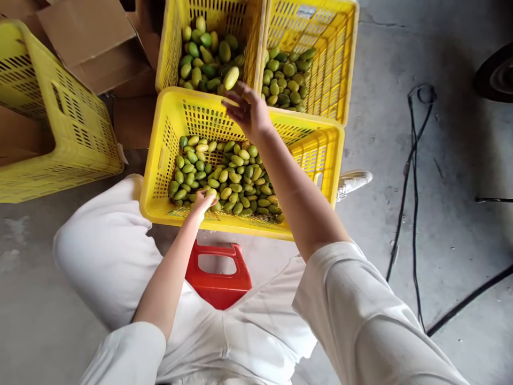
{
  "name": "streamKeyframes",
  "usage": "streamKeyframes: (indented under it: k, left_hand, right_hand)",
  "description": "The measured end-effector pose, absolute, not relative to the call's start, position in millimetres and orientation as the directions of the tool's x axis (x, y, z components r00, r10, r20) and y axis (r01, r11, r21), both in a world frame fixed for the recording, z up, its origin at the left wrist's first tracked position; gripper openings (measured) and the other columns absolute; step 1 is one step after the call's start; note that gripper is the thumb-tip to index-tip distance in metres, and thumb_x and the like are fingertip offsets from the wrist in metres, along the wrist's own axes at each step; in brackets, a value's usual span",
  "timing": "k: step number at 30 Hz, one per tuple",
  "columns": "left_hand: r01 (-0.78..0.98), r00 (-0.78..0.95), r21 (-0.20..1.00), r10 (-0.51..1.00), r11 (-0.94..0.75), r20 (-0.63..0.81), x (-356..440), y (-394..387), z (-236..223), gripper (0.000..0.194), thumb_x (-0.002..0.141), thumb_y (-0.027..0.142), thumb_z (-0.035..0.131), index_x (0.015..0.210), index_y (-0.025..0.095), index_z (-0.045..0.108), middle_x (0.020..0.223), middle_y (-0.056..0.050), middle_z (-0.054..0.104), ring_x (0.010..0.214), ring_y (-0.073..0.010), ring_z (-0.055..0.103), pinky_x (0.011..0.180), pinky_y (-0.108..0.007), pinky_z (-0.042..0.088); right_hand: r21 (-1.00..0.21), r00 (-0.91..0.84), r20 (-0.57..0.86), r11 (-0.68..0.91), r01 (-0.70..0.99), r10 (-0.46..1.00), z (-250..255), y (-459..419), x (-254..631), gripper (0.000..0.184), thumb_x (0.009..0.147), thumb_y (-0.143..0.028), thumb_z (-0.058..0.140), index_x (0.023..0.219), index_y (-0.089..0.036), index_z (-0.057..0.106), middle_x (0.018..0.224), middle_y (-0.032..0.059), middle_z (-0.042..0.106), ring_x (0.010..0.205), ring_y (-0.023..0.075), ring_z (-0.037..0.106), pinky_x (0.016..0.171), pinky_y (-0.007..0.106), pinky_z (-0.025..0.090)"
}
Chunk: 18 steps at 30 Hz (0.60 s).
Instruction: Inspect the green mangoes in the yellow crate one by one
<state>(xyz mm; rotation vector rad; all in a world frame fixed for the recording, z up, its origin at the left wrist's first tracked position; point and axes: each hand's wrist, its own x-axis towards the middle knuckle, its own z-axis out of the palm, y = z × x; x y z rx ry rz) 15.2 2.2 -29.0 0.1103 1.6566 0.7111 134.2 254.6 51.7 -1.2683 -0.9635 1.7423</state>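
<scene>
In the head view my left hand (205,202) is closed on a yellow-green mango (211,193) in the near part of the front yellow crate (244,227). Many small green and yellowish mangoes (236,176) lie around it on the crate's floor. My right hand (250,111) is raised over the crate's far rim, its fingers apart. Just beyond those fingertips a pale yellow-green mango (231,78) appears in the air, seemingly clear of the hand. Below it, the back left yellow crate (160,64) contains a pile of larger-looking mangoes (208,56).
Another yellow crate (340,64) at the back right holds greener mangoes (286,77). A tilted yellow crate (86,128) and cardboard boxes (92,37) stand at left. Between my legs is a red stool (218,291). Black cable (416,203) lies on the floor, right.
</scene>
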Motion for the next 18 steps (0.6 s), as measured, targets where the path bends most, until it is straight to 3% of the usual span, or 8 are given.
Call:
streamKeyframes:
  k: [2, 5, 8, 11, 14, 18]
  left_hand:
    - [-0.347, -0.206, 0.553, 0.514, 0.757, -0.833, 17, 2, -27, 0.028, 0.104, 0.004, 0.077, 0.124, 0.021, 0.068, 0.128, -0.012, 0.083, 0.111, -0.0196, 0.088, 0.112, -0.037, 0.072]
    - [-0.357, -0.181, 0.639, 0.621, 0.681, -0.763, 17, 2, -26, 0.031, 0.100, 0.006, 0.083, 0.124, 0.022, 0.073, 0.143, -0.012, 0.081, 0.130, -0.0229, 0.086, 0.124, -0.039, 0.068]
    - [-0.230, -0.196, 0.773, 0.749, 0.592, -0.633, 16, 0, -32, 0.043, 0.089, 0.005, 0.092, 0.126, 0.022, 0.078, 0.152, -0.015, 0.077, 0.147, -0.0300, 0.078, 0.130, -0.044, 0.064]
    - [-0.074, -0.132, 0.856, 0.846, 0.512, -0.517, 17, -4, -44, 0.046, 0.085, 0.008, 0.096, 0.125, 0.021, 0.077, 0.147, -0.016, 0.079, 0.137, -0.0321, 0.083, 0.127, -0.052, 0.066]
    - [-0.012, -0.056, 0.880, 0.879, 0.474, -0.474, 20, -3, -52, 0.042, 0.086, 0.014, 0.097, 0.122, 0.021, 0.077, 0.137, -0.014, 0.084, 0.121, -0.0312, 0.088, 0.123, -0.057, 0.069]
    - [0.063, -0.038, 0.914, 0.917, 0.400, -0.398, 30, 24, -52, 0.035, 0.091, 0.018, 0.095, 0.121, 0.022, 0.078, 0.134, -0.013, 0.086, 0.123, -0.0312, 0.088, 0.121, -0.054, 0.070]
  right_hand:
    - [-0.858, -0.233, -0.506, -0.511, 0.039, 0.831, 40, 212, 147, 0.037, 0.131, -0.031, 0.049, 0.155, -0.015, 0.071, 0.136, 0.0124, 0.087, 0.107, 0.0144, 0.086, 0.100, 0.028, 0.071]
    - [-0.695, -0.196, -0.716, -0.661, 0.282, 0.670, 17, 142, 159, 0.033, 0.122, -0.036, 0.072, 0.142, -0.011, 0.079, 0.116, 0.0117, 0.086, 0.079, 0.0159, 0.079, 0.076, 0.030, 0.072]
    - [-0.622, -0.203, -0.782, -0.758, 0.196, 0.589, -4, 90, 164, 0.022, 0.114, -0.032, 0.083, 0.123, -0.012, 0.085, 0.110, 0.0108, 0.086, 0.087, 0.0166, 0.080, 0.079, 0.026, 0.071]
    - [-0.628, -0.182, -0.776, -0.768, 0.124, 0.604, -18, 67, 171, 0.007, 0.109, -0.021, 0.084, 0.114, -0.017, 0.085, 0.116, 0.0081, 0.087, 0.102, 0.0171, 0.081, 0.090, 0.025, 0.072]
    - [-0.622, -0.162, -0.779, -0.778, 0.087, 0.605, -25, 63, 186, 0.011, 0.113, -0.024, 0.079, 0.121, -0.018, 0.083, 0.116, 0.0083, 0.087, 0.101, 0.0181, 0.083, 0.093, 0.030, 0.075]
    - [-0.635, -0.103, -0.772, -0.757, 0.152, 0.627, -31, 52, 220, 0.034, 0.124, -0.035, 0.056, 0.146, -0.019, 0.077, 0.120, 0.0107, 0.089, 0.097, 0.0184, 0.086, 0.094, 0.033, 0.075]
